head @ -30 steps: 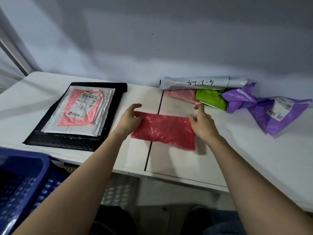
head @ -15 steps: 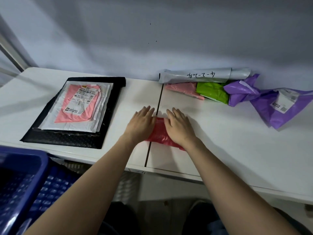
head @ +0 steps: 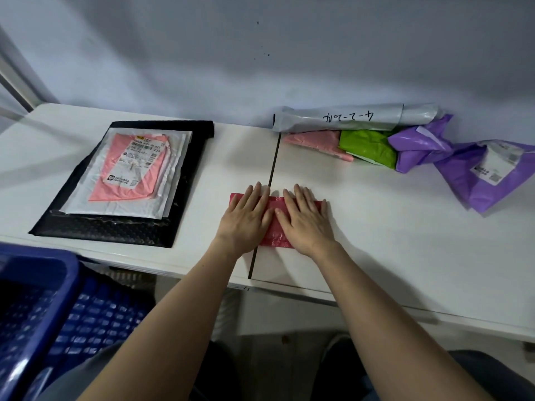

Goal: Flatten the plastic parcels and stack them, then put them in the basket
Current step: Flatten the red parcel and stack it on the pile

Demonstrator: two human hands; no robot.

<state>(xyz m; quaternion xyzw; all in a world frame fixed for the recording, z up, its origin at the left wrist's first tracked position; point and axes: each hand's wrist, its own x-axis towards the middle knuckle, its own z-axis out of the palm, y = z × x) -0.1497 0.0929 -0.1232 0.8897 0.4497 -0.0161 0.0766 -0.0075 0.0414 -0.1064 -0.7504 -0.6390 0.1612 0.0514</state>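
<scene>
Bare table (head: 390,241) right of the hands, open strip between the flat stack (head: 127,180) at left and the red parcel (head: 275,224), crumpled parcels (head: 376,140) crowding the far right wall, blue basket (head: 43,299) below the left edge

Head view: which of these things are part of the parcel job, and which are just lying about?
Job:
red parcel, under left hand and right hand
flattened stack
grey parcel
pink parcel
green parcel
purple parcel
blue basket

Lying about:
nothing loose; only the table and wall
</scene>
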